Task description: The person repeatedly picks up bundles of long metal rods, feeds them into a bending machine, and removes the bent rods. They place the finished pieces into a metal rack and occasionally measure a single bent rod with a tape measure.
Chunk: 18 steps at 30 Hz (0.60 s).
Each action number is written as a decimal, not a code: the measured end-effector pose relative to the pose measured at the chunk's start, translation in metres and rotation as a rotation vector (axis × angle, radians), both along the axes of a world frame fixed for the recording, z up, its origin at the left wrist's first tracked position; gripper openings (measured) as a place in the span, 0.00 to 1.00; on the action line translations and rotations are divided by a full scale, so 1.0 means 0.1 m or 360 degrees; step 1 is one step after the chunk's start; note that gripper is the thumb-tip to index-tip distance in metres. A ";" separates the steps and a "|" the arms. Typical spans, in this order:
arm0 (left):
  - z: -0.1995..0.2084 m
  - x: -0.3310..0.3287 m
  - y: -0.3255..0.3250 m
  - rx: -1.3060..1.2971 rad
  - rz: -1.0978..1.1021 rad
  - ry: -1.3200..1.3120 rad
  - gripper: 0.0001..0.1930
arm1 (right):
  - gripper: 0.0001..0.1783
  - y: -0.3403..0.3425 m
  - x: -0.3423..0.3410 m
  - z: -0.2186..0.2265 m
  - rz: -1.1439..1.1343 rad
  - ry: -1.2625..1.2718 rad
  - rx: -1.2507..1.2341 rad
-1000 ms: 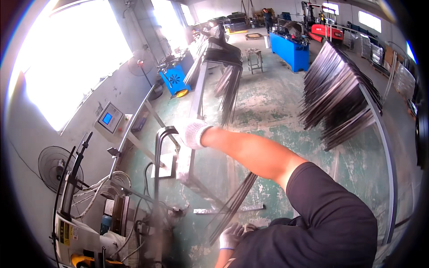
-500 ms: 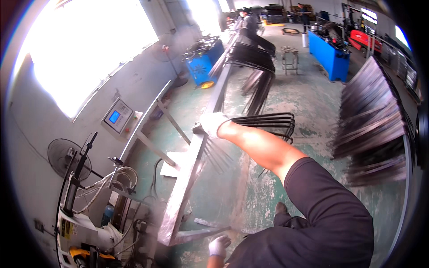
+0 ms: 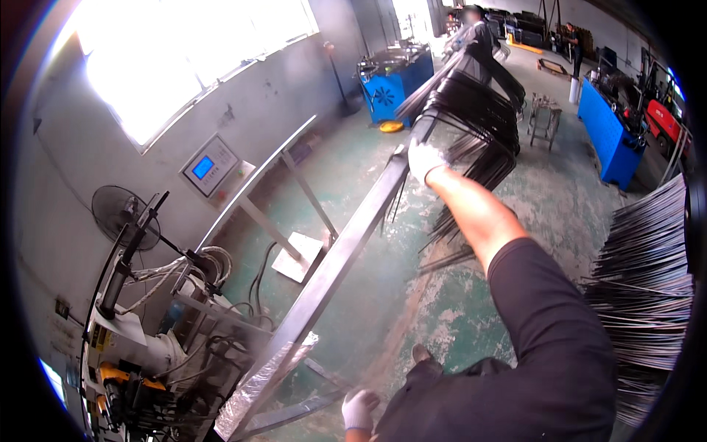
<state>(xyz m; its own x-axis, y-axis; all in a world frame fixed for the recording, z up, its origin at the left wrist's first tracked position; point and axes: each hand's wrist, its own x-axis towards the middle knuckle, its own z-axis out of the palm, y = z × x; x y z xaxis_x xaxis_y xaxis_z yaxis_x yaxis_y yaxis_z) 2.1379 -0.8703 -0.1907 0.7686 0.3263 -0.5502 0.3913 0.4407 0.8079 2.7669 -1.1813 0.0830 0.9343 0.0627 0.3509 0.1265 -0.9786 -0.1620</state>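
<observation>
My right hand [image 3: 426, 160], in a white glove, is at the top of a long grey metal beam [image 3: 346, 254] that slopes away from me. Its fingers close round a few dark bent metal rods hooked over the beam, whose legs hang below; the grip is partly hidden. Just beyond it, a thick bundle of black bent rods [image 3: 471, 107] hangs over the same beam. Clear plastic film [image 3: 258, 387] wraps the beam's near end. My left hand [image 3: 359, 409], also gloved, hangs low by my body, empty, fingers loosely apart.
A control box with a blue screen [image 3: 210, 168], a fan [image 3: 125, 214] and a machine with cables [image 3: 140, 339] line the left wall. More rods [image 3: 648, 287] hang at right. Blue benches [image 3: 398, 85], a stool [image 3: 543, 121] and a co-worker [image 3: 482, 44] by the beam's far end stand beyond.
My right hand has slid forward along the beam, carrying the few rods up to the hanging bundle. The view has shifted left and down. My left hand stays low.
</observation>
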 end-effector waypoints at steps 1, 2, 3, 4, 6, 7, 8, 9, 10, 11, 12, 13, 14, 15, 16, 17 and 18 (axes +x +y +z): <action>0.11 0.19 -0.05 -0.0055 0.0101 0.0069 0.17 | 0.28 -0.06 0.05 0.06 0.0029 0.0067 0.0020; 0.21 0.57 -0.21 -0.0140 0.0186 0.0072 0.18 | 0.28 -0.14 0.17 0.08 0.0044 -0.0038 -0.0124; 0.31 0.91 -0.41 -0.0119 0.0092 0.0006 0.17 | 0.26 -0.26 0.30 0.16 0.0064 -0.0191 -0.0241; 0.46 1.21 -0.58 -0.0075 -0.0013 -0.0028 0.16 | 0.25 -0.38 0.37 0.12 0.0073 -0.0311 -0.0336; 0.85 1.71 -0.75 0.0076 -0.0199 -0.0077 0.15 | 0.20 -0.37 0.29 0.26 0.0220 -0.0239 -0.0227; 1.03 1.96 -0.82 0.0038 -0.0219 -0.0165 0.16 | 0.19 -0.34 0.20 0.46 0.0303 -0.0222 -0.0175; 1.22 2.20 -0.90 -0.0009 -0.0241 -0.0253 0.17 | 0.15 -0.32 0.07 0.62 0.0327 -0.0188 0.0023; 1.45 2.44 -0.99 0.0031 -0.0254 -0.0331 0.17 | 0.15 -0.29 -0.13 0.79 0.0419 -0.0175 0.0145; 1.71 2.67 -1.08 0.0073 -0.0268 -0.0399 0.18 | 0.16 -0.27 -0.30 0.89 0.0507 -0.0150 0.0271; 1.99 2.90 -1.19 0.0045 -0.0257 -0.0457 0.19 | 0.16 -0.30 -0.37 0.89 0.0697 -0.0029 0.0504; 2.23 3.13 -1.30 0.0006 -0.0241 -0.0520 0.21 | 0.16 -0.33 -0.47 0.92 0.0886 0.0095 0.0727; 2.41 3.39 -1.36 -0.0173 -0.0279 -0.0601 0.22 | 0.16 -0.37 -0.57 0.96 0.1024 0.0184 0.0784; 2.56 3.59 -1.39 -0.0360 -0.0288 -0.0669 0.23 | 0.15 -0.36 -0.75 1.01 0.1179 0.0303 0.0836; 2.82 3.83 -1.49 -0.0492 -0.0260 -0.0712 0.24 | 0.16 -0.38 -0.89 1.03 0.1328 0.0389 0.0868; 3.09 4.03 -1.58 -0.0616 -0.0226 -0.0760 0.26 | 0.17 -0.41 -1.04 1.02 0.1481 0.0473 0.0905; 3.32 4.13 -1.60 -0.0716 -0.0221 -0.0827 0.29 | 0.19 -0.43 -1.23 1.04 0.1626 0.0448 0.1005; 3.54 4.15 -1.64 -0.0803 -0.0205 -0.0910 0.33 | 0.21 -0.44 -1.43 1.07 0.1785 0.0418 0.1108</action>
<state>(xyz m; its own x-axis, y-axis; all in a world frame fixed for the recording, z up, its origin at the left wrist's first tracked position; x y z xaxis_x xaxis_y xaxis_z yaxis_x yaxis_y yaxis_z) 2.5527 -1.0342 0.1629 0.9930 0.0299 -0.1143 0.0468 0.7886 0.6131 2.6239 -1.2258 0.1904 0.5406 0.7155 0.4426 0.6879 -0.0731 -0.7221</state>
